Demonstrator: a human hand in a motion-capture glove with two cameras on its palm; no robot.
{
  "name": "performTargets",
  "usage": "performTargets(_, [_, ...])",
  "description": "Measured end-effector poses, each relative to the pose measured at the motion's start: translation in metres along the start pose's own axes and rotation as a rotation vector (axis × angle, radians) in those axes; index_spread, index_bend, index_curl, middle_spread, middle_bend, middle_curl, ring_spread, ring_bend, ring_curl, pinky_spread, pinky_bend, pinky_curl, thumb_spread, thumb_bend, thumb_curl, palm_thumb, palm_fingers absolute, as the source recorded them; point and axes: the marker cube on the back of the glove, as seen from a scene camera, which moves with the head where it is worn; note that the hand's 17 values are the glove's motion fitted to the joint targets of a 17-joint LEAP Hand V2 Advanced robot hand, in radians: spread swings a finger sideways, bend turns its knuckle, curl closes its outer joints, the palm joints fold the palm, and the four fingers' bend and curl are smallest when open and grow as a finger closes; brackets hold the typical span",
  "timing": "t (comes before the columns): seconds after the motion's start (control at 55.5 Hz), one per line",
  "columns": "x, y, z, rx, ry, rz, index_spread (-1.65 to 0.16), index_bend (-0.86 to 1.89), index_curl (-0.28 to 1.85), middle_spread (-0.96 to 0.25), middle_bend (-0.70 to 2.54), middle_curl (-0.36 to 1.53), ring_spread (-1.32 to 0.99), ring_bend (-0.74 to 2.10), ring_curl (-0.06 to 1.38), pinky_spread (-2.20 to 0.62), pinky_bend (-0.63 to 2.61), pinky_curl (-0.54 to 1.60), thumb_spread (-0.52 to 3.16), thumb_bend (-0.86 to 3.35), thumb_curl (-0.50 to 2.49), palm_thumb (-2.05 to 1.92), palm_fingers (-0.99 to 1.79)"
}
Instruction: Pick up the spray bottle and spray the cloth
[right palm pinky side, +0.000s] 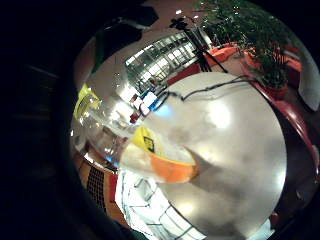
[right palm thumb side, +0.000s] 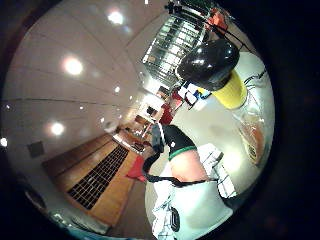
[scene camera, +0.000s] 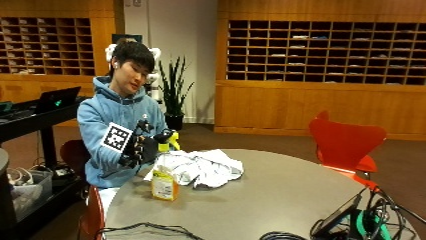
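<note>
Gripping the spray bottle (scene camera: 164, 172) at its neck, the gloved right hand (scene camera: 141, 146) has its fingers curled round the part just under the yellow-and-black spray head, so it's holding the bottle, not hovering. Bottle base looks to be on or just above the round grey table (scene camera: 279, 195) at its near-left edge, in front of the seated person; can't tell from the outside view whether it has left the surface yet. Held high on the neck probably so a finger can reach the trigger without regripping.

Cloth (scene camera: 203, 167): white, crumpled, lying on the table just right of and slightly behind the bottle, close enough that a spray from this spot should reach it. Likely left bunched there as the target.

Orientation: bottle's long axis is near vertical, head up, orange-tinted liquid low in the clear body with a yellow label (right palm pinky side: 146, 140). Thumb side palm view shows the black top (right palm thumb side: 207, 61) and yellow collar right next to the palm. Nozzle direction is hard to read; it looks to point roughly right, toward the cloth, but I can't confirm.

Judgement: grasp step done or nearly, lift and aim still to do, no spraying visible yet. Bare left hand not clearly in view.
</note>
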Motion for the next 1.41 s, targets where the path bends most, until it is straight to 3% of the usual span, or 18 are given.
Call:
performTargets(0.883, [0.014,-0.025,0.036,-0.027,-0.165,0.266,-0.12,0.1,0.15,0.08,0.37,0.37,0.13,0.59,0.32,0.25,0.48,0.35,0.99,-0.02,0.4,0.67,0.27])
performTargets(1.154, [0.017,-0.026,0.037,-0.058,-0.185,0.287,-0.15,0.12,0.19,0.01,0.37,0.37,0.07,0.6,0.32,0.23,0.38,0.33,0.96,-0.02,0.41,0.72,0.48])
performTargets(1.406, [0.022,-0.028,0.04,-0.071,-0.236,0.358,-0.15,0.08,0.19,-0.01,0.36,0.38,0.05,0.59,0.34,0.23,0.38,0.34,0.95,-0.03,0.42,0.72,0.46])
